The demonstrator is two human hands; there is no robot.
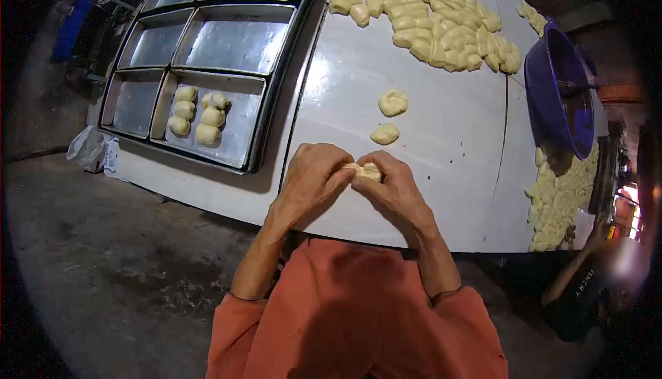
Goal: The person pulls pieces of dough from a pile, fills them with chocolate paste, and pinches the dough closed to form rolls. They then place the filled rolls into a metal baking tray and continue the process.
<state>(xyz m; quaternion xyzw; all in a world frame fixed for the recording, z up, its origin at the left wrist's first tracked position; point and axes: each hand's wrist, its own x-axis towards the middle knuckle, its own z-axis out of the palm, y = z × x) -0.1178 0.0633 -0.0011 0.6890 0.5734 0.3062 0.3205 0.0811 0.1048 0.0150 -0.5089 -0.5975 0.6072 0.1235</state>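
Note:
Near the front edge of the white table [469, 193], my left hand [319, 176] and my right hand [392, 185] meet around a small piece of pale dough [371, 171]. The fingers and thumbs of both hands pinch it from either side. Just beyond the hands lies a flattened dough piece [385, 134], with a rounder dough piece [394, 103] behind it. To the left, a metal tray with compartments [238, 152] holds two short rows of dough balls [208, 134] in its front right compartment.
A large mass of dough pieces [441, 27] covers the table's back. At the right stand a purple basin [560, 93] and more dough [562, 196]. A person in dark clothing [576, 296] is at the lower right. A plastic bag [86, 147] lies left of the table.

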